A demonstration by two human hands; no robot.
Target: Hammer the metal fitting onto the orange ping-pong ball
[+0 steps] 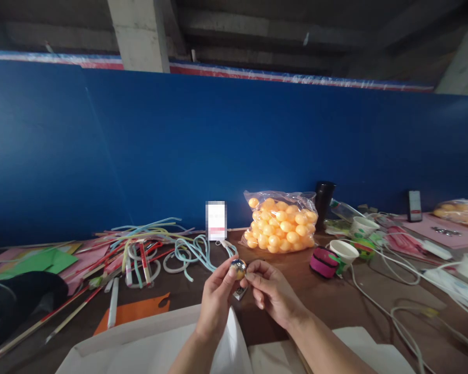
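Observation:
My left hand (pixel 219 285) grips a small shiny silver ball (pixel 238 268) between thumb and fingers, above the table. At the ball's right side, the thumb and fingertips of my right hand (pixel 271 291) are pinched together and seem to touch it. Whether anything small lies between them is hidden. Just beneath the ball a small dark and silver piece (pixel 239 293) shows, partly covered by my fingers. White paper (pixel 148 337) lies on the table under my left forearm.
Behind my hands stands a clear bag of orange balls (pixel 283 226). Tangled pale tubes (pixel 198 252), sticks and coloured paper (pixel 47 262) cover the left. On the right are a paper cup (pixel 343 250), a pink and black pouch (pixel 324 261) and loose white cables (pixel 368 298). A blue partition (pixel 218 140) closes the back.

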